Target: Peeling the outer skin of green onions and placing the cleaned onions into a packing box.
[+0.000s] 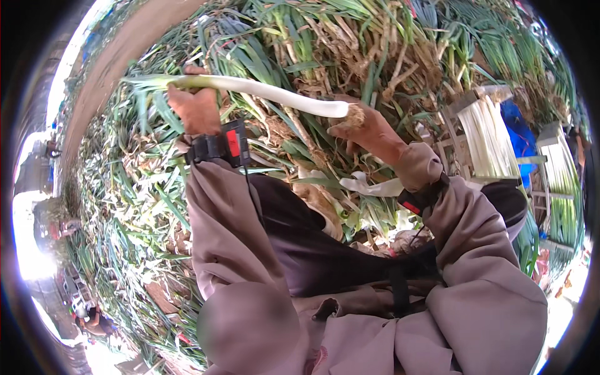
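Leaf litter [150,156], green and straw-coloured, loose: well to the left of the near rack [464,102].

Left hand [195,111], bare: left of the rack, well apart from it. Fingers appear curled round the stalk's green end, tips partly hidden from where I stand. A light hold seems best here, as leafy tops bruise easily.

Long stalk [275,94], one, white-shafted, root tuft attached: left of the rack, spanning both hands, root end nearer the rack. Shaft slightly bowed; even support at both ends should guard against snapping.

Heap of rooted stalks [394,56], brown and green: left of the rack and beyond it.

Right hand [374,134], bare: left of the rack, near it. Fingers appear gathered round the root end; exact fingertip contact I cannot tell. A firm grip suits this stiffer base.

White stalks [487,140], bundled: in the rack, side by side.

Blue sheet [519,134]: just right of the rack.

Second bundle [556,159], white to green: right of the rack, past the sheet.
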The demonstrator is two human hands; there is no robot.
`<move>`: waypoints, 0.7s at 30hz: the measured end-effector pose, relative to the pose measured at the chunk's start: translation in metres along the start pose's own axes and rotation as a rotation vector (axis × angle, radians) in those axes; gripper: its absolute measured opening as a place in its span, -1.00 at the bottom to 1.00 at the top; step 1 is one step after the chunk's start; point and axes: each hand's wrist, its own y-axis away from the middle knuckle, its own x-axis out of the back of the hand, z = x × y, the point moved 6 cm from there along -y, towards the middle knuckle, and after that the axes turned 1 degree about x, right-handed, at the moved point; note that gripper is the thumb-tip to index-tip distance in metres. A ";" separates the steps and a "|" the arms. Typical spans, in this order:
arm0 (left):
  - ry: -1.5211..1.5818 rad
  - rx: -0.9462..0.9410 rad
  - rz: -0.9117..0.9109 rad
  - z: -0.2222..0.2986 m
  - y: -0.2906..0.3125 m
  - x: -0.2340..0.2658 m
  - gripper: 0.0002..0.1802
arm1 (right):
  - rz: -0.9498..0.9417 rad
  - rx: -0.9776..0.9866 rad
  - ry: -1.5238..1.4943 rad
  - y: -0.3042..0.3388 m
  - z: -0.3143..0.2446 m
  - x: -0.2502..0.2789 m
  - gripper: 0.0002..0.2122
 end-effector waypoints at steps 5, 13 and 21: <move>-0.916 -0.455 -0.246 0.068 -0.015 0.031 -0.73 | -0.444 -0.054 0.129 0.071 -0.034 -0.029 -0.77; -0.475 -0.118 0.104 0.018 -0.021 0.057 -0.73 | -0.239 0.225 0.482 0.219 -0.150 0.046 -0.86; -0.170 0.086 -0.289 -0.061 0.028 -0.067 -0.65 | -0.095 0.227 0.854 0.147 -0.094 0.120 -0.63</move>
